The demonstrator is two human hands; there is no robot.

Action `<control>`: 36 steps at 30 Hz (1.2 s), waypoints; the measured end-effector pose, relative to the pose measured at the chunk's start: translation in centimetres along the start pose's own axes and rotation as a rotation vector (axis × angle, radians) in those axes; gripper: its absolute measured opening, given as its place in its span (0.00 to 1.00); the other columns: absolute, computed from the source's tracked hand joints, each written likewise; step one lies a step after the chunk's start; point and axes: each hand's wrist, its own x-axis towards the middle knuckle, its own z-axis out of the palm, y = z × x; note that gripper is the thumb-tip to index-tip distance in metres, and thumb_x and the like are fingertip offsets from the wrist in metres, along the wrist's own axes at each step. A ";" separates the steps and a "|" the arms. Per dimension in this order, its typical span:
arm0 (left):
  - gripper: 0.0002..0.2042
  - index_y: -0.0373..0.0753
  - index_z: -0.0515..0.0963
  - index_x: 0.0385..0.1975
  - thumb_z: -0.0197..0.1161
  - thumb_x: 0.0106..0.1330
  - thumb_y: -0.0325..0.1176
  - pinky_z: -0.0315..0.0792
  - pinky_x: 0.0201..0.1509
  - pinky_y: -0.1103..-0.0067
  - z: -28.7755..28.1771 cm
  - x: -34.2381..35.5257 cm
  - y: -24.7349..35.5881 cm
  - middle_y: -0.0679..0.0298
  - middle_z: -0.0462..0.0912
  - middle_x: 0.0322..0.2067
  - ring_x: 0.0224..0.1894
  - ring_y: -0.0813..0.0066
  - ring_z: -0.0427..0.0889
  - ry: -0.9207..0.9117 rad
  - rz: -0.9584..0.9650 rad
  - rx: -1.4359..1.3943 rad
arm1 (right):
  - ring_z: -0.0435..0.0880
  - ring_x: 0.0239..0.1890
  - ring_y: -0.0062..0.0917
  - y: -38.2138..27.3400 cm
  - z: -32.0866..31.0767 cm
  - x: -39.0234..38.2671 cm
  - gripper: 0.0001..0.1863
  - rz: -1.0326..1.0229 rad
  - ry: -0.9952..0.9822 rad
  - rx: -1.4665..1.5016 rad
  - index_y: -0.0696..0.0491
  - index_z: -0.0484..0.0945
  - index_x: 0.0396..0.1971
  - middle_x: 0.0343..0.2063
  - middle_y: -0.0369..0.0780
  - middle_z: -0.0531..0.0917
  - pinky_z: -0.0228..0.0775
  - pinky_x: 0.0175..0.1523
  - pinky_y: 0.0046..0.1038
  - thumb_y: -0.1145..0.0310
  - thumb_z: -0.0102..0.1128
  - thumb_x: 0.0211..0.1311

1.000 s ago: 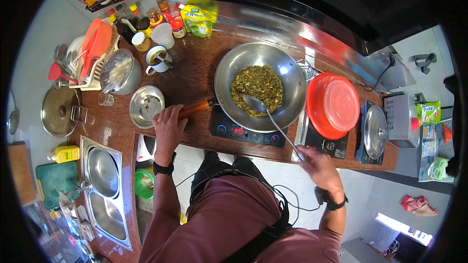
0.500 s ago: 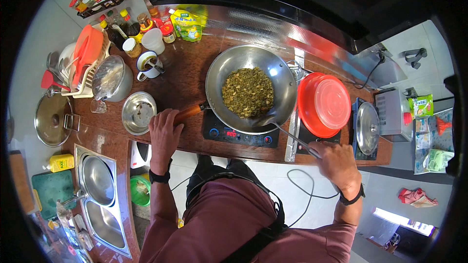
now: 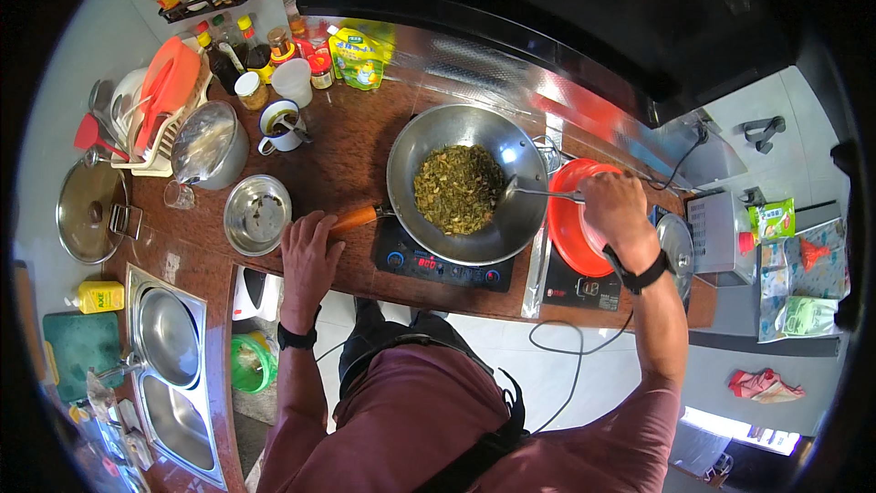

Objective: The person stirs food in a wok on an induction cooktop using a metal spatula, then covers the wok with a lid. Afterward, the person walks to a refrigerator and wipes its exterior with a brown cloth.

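Chopped greens [image 3: 459, 190] in the wok [image 3: 520, 224], over the hob [image 3: 456, 272], presumably for heat. Around the wooden handle [image 3: 354, 218], grasping fingers of the left hand [image 3: 308, 254], apparently for steadiness. Around the metal ladle [image 3: 550, 193], clenched fingers of the right hand [image 3: 620, 210]; ladle head just right of the greens.

Maroon short-sleeved fabric shirt [image 3: 411, 411], plain in the visible area. Wide black webbing strap [image 3: 479, 461] diagonal across it; narrow black band [image 3: 401, 348] at waist. Dark trousers [image 3: 367, 318]. Black wristband, left wrist [image 3: 298, 340]; black wristband, right wrist [image 3: 643, 274]. Thin dark cable [image 3: 579, 365] loops beside torso.
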 end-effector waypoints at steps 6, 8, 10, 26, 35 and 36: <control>0.26 0.42 0.75 0.60 0.72 0.60 0.30 0.62 0.75 0.53 0.0 -0.4 -0.5 0.54 0.77 0.60 0.65 0.48 0.74 0.025 0.018 -0.030 | 0.91 0.43 0.36 0.2 -1.0 5.9 0.10 -0.074 0.192 -0.194 0.50 0.89 0.37 0.37 0.45 0.91 0.77 0.56 0.39 0.72 0.60 0.60; 0.27 0.42 0.75 0.60 0.73 0.60 0.30 0.62 0.75 0.53 0.2 -0.5 -0.6 0.53 0.77 0.60 0.65 0.48 0.74 0.034 0.023 -0.044 | 0.90 0.44 0.35 -0.7 -1.8 7.6 0.11 -0.092 0.087 -0.218 0.49 0.90 0.41 0.40 0.42 0.91 0.76 0.59 0.39 0.70 0.60 0.64; 0.26 0.40 0.75 0.60 0.73 0.61 0.31 0.61 0.77 0.53 0.3 -0.7 -0.7 0.54 0.76 0.60 0.65 0.49 0.73 0.040 0.025 -0.035 | 0.90 0.45 0.33 -1.9 -2.5 8.6 0.10 -0.127 0.079 -0.234 0.48 0.90 0.40 0.40 0.40 0.91 0.76 0.59 0.38 0.69 0.60 0.65; 0.25 0.39 0.75 0.60 0.72 0.62 0.32 0.60 0.77 0.54 0.6 -1.4 -1.1 0.54 0.75 0.60 0.67 0.48 0.71 0.032 0.040 -0.039 | 0.89 0.49 0.31 -6.5 -2.4 6.4 0.09 -0.197 0.042 -0.143 0.46 0.90 0.40 0.41 0.36 0.90 0.76 0.50 0.37 0.67 0.60 0.67; 0.22 0.40 0.78 0.55 0.73 0.59 0.30 0.62 0.76 0.52 0.5 -1.2 -0.5 0.54 0.77 0.58 0.65 0.50 0.73 0.112 0.044 -0.093 | 0.87 0.49 0.44 -5.8 5.0 -1.7 0.26 -0.018 0.182 0.020 0.50 0.78 0.64 0.46 0.49 0.84 0.82 0.47 0.44 0.72 0.57 0.64; 0.21 0.40 0.79 0.53 0.73 0.59 0.30 0.62 0.76 0.52 0.4 -1.3 -0.3 0.54 0.77 0.58 0.64 0.51 0.73 0.143 0.044 -0.101 | 0.86 0.51 0.48 -6.9 6.1 -2.6 0.31 -0.002 0.203 0.089 0.49 0.73 0.68 0.47 0.52 0.83 0.82 0.49 0.43 0.76 0.57 0.62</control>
